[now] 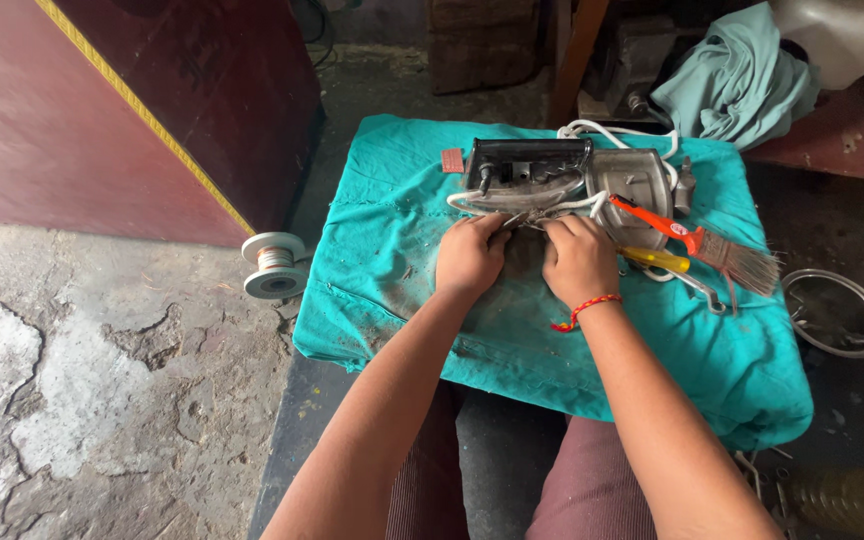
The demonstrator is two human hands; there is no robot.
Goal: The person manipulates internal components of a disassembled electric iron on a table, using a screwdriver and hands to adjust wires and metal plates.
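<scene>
**Both hands pinch wiring beside an opened clothes iron**

At the centre of the frame the left hand (469,257) and the right hand (579,258) meet over a teal cloth (392,250) spread on a low bench. Both sets of fingers are curled closed, their tips pinching a small metal part (527,219), perhaps thin wire ends, which is too small to make out. It lies just below the dismantled iron (527,165), whose dark handle sits at the upper centre beside its grey metal cover (634,185). A white cord (592,130) loops around the iron.

Just right of the right hand lie an orange-handled brush (697,243) and a yellow-handled screwdriver (657,260). A wire spool (274,265) stands left of the cloth, on the floor.

Fine work like this goes best, I judge, with both wrists resting on the cloth and the pinch kept close to the part's end, so it cannot twist or slip.
</scene>
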